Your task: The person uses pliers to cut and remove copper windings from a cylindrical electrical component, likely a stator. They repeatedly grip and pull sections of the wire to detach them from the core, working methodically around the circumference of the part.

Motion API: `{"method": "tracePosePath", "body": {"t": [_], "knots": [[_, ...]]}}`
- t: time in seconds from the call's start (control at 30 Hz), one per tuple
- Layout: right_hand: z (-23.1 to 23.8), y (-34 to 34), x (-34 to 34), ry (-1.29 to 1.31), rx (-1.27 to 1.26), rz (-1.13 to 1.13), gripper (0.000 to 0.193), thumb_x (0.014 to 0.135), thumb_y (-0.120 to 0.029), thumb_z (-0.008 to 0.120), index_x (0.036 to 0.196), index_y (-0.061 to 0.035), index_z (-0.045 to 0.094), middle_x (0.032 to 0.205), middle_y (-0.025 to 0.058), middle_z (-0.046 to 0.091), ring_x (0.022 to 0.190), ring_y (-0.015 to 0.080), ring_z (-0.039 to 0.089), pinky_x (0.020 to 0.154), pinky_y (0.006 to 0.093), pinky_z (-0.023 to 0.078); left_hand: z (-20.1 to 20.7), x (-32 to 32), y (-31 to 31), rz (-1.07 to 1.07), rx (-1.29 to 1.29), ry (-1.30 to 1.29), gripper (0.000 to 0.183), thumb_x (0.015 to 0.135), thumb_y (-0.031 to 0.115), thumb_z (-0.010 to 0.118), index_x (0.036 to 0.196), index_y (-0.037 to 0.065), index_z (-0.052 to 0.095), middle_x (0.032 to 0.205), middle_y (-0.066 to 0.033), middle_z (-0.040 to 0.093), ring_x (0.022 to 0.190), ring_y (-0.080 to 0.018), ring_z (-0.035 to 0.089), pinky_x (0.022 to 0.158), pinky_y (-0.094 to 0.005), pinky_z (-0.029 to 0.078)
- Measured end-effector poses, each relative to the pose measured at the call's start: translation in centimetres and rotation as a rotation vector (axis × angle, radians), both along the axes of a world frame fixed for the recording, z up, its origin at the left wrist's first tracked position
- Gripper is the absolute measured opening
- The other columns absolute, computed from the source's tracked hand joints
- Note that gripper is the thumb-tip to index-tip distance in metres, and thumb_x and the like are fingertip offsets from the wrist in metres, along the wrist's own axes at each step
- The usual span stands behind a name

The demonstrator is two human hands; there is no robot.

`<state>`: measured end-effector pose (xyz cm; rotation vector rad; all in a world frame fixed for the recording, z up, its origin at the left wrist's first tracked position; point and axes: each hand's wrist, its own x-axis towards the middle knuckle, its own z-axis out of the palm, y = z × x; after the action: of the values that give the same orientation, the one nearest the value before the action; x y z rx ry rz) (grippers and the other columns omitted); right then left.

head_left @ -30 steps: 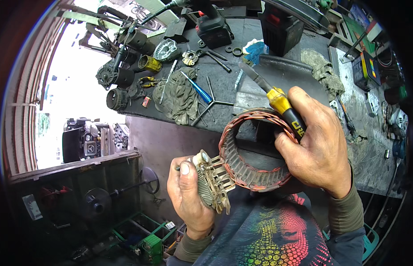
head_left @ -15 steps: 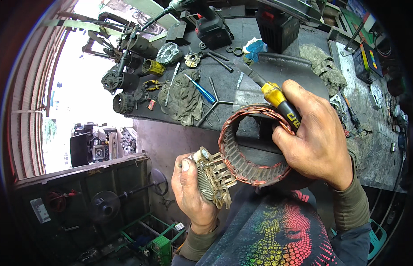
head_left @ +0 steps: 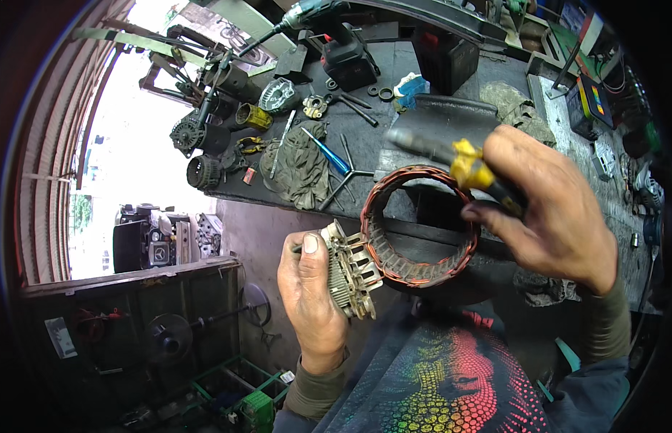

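Observation:
My left hand [head_left: 307,299] is closed around a finned, dirty metal alternator rectifier [head_left: 345,274], thumb on top of it. The rectifier's prongs reach to the rim of an alternator stator [head_left: 381,254], a ring with reddish copper windings and a ribbed inner wall. My right hand [head_left: 556,206] grips what look like pliers [head_left: 472,169] with yellow and black handles. Their grey jaws point to the left above the stator's far rim and are blurred. The right thumb tip lies close to the ring's right edge; whether it touches I cannot tell.
Beyond the ring, the workbench [head_left: 394,65] carries a cordless drill [head_left: 349,61], a grey-green rag [head_left: 300,169], a three-armed wrench [head_left: 348,173], a blue screwdriver [head_left: 329,154] and a yellow cylinder [head_left: 253,116]. A battery [head_left: 592,107] stands at right; a fan [head_left: 168,335] is lower left.
My right hand has moved right and away from the stator with the pliers, whose jaws have swung flatter. The left hand and rectifier have risen slightly and turned a little.

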<state>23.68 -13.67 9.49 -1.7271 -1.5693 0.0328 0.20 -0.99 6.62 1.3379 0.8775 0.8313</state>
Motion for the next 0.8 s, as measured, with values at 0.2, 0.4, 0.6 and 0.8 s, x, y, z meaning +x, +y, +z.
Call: {"method": "tracePosePath", "body": {"t": [0.2, 0.4, 0.6, 0.8], "knots": [[3.6, -1.0, -0.5, -0.396, -0.269, 0.138, 0.033, 0.068, -0.012, 0.078, 0.095, -0.0041, 0.061, 0.097, 0.0153, 0.054, 0.081, 0.037, 0.056, 0.069, 0.048, 0.046, -0.5, -0.8, 0.0, 0.033, -0.031, 0.009, 0.037, 0.115, 0.034, 0.049, 0.111, 0.0, 0.062, 0.092, -0.004, 0.066, 0.08, -0.0079, 0.062, 0.072, -0.024, 0.052], [3.8, -1.5, -2.7, 0.242, -0.238, -0.004, 0.06, 0.07, -0.038, 0.092, 0.098, 0.0051, 0.062, 0.098, 0.0154, 0.057, 0.085, 0.0303, 0.059, 0.074, 0.0398, 0.047, -3.7, -1.5, -2.6, 0.227, -0.116, -0.153, 0.043, 0.115, 0.04, 0.042, 0.117, 0.0, 0.058, 0.097, -0.0074, 0.067, 0.083, -0.0109, 0.064, 0.074, -0.0264, 0.054], [-0.9, -0.8, -5.8, 0.524, -0.354, -0.205, 0.102, 0.065, -0.039, 0.102, 0.138, 0.0123, 0.052, 0.127, 0.0152, 0.063, 0.119, 0.0223, 0.063, 0.106, 0.0343, 0.049, -5.8, -4.3, -2.8, 0.037, -0.263, -0.394, 0.043, 0.11, 0.035, 0.064, 0.127, -0.003, 0.054, 0.113, -0.0106, 0.067, 0.095, -0.0149, 0.068, 0.089, -0.0304, 0.058], [-1.4, 0.2, -4.7, 0.455, 0.011, -0.167, 0.093, 0.07, -0.018, 0.085, 0.149, 0.0121, 0.046, 0.136, 0.0175, 0.062, 0.13, 0.0255, 0.062, 0.117, 0.0383, 0.045, -6.5, -4.7, -2.5, -0.191, -0.396, -0.391, 0.061, 0.089, 0.007, 0.089, 0.137, -0.006, 0.053, 0.126, -0.013, 0.065, 0.117, -0.0169, 0.065, 0.105, -0.0344, 0.054]]}}
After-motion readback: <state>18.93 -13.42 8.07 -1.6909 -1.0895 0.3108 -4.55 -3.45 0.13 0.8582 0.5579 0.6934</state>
